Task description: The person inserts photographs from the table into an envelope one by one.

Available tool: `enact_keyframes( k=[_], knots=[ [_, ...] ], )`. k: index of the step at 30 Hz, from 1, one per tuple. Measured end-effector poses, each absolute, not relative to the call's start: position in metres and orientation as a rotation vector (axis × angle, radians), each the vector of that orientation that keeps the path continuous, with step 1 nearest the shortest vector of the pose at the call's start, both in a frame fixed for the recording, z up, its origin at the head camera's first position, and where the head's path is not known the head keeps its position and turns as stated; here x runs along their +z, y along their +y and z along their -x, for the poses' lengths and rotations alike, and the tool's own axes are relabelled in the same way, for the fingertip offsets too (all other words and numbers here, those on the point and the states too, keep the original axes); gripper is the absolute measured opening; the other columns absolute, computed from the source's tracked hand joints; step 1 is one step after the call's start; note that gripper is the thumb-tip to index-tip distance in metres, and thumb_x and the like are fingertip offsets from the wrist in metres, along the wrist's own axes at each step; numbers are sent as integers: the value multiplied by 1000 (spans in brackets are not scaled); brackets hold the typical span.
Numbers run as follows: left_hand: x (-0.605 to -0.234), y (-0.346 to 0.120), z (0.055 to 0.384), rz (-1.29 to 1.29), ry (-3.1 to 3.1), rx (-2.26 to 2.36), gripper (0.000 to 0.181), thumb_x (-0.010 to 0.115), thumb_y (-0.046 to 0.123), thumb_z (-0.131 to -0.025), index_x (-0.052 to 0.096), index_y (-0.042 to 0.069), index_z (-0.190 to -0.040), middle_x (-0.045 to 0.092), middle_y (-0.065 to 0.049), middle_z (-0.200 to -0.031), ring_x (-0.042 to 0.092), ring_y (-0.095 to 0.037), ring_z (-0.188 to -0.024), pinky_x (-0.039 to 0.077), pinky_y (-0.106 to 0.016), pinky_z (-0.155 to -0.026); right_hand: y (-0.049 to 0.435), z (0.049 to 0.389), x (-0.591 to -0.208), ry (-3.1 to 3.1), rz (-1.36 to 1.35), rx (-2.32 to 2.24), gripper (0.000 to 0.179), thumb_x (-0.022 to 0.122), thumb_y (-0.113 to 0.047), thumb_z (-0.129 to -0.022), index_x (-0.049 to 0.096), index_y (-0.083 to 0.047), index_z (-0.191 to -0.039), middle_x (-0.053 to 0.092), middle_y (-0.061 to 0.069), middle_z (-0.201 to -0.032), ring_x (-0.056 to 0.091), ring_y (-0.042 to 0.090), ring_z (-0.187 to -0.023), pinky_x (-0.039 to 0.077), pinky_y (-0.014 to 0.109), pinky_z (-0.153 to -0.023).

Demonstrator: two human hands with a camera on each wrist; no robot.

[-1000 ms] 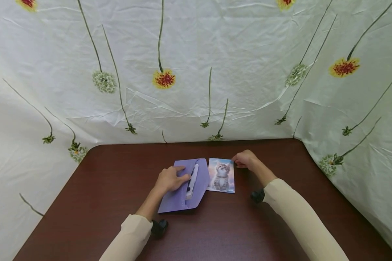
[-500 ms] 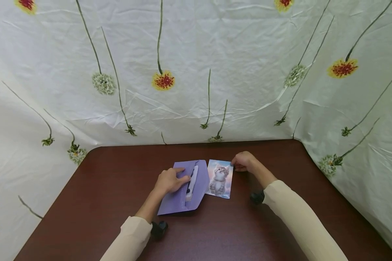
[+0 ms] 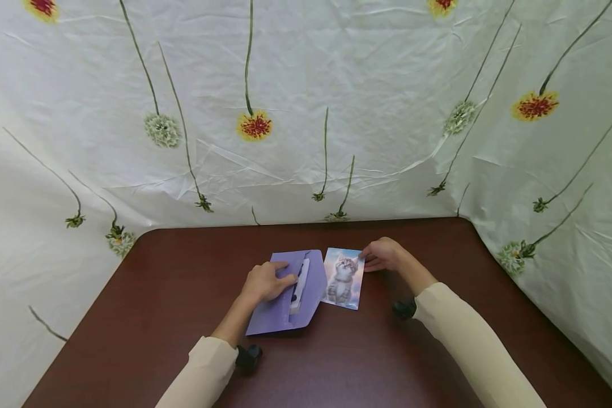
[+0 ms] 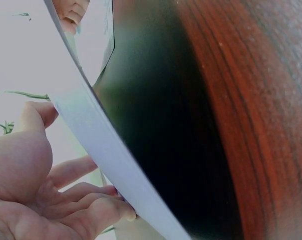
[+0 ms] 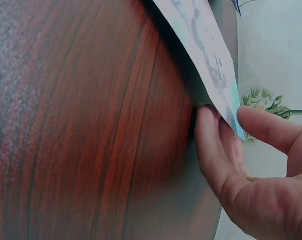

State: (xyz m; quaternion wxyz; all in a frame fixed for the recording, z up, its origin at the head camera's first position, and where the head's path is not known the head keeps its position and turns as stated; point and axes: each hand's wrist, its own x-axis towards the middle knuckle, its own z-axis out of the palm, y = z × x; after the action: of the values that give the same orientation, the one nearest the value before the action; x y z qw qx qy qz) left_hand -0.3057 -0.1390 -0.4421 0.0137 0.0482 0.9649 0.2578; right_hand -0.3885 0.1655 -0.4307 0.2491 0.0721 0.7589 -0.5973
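A purple envelope lies on the table with its flap open to the right. Out of its mouth shows a white flat thing with dark spots, its kind unclear. My left hand rests on the envelope, thumb and forefinger spread; the left wrist view has the fingertips against the paper's upper face. Right of the flap is a kitten picture card, and my right hand pinches its upper right corner. In the right wrist view the thumb is above the card, the fingers below, and that corner is lifted.
The dark reddish-brown table has rounded far corners. A white cloth with printed flowers hangs behind and along both sides. A black camera sits under each wrist.
The card has turned a little, its lower edge shifting toward the viewer and left, to the flap. My right hand has gone from touching its corner to pinching it. The left hand stays put.
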Motion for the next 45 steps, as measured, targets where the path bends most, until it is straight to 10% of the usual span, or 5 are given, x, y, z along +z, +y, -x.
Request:
enact_keyframes(
  k=[15,45],
  knots=[
    [-444,-137,304,-140,2995,820,54,64,39,-91,66,10,-136,66,-22,-133,62,-45,-121,49,-56,-98,172,385,-423,2065,-180,-1737,43,58,3,-95,50,19,-134,62,13,-98,67,21,-86,53,47,-101],
    [-441,-137,305,-132,2991,784,54,64,40,-91,66,10,-136,66,-24,-132,63,-44,-118,51,-54,-96,193,378,-363,2106,-64,-1620,26,53,0,-98,51,12,-121,64,7,-88,68,15,-74,61,30,-77]
  ],
)
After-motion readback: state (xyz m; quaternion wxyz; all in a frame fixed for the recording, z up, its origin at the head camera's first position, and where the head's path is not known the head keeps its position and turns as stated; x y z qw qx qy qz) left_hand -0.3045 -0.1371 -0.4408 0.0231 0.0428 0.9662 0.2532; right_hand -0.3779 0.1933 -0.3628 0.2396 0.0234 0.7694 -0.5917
